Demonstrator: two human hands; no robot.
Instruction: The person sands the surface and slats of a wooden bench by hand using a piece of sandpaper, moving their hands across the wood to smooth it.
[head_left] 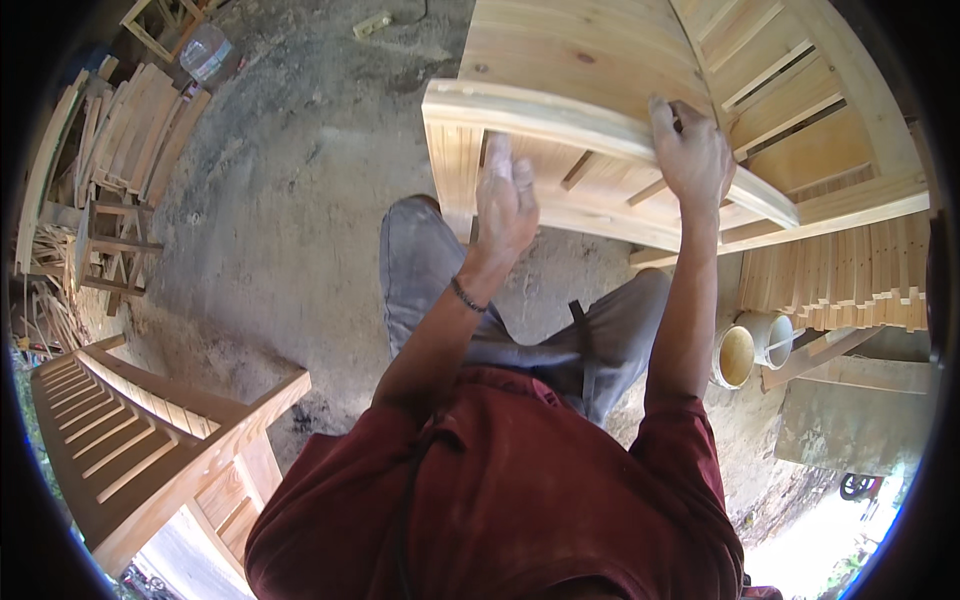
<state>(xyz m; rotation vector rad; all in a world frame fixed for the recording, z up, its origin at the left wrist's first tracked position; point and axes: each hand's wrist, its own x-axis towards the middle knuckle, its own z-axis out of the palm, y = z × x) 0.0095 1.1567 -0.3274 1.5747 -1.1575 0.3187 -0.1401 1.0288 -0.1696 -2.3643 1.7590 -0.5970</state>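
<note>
A pale wooden bench (570, 40) with slatted sides stands in front of me, its armrest (540, 115) running across my view. My left hand (508, 205) is at the slatted side below the armrest, its dusty fingers stretched out and nothing seen in them. It wears a dark beaded bracelet (468, 295) at the wrist. My right hand (692, 155) rests at the armrest's top edge farther right, its fingers curled and closed. Whether a small thing lies between those fingers is hidden. The slatted backrest (790, 90) rises to the right of the seat.
A second wooden bench (200, 455) stands at the lower left. Stacked boards (135, 130) and a clear plastic jug (207, 55) are at the far left. On the right are two buckets (737, 357) and a stack of wooden pieces (840, 270). The floor (290, 200) is concrete.
</note>
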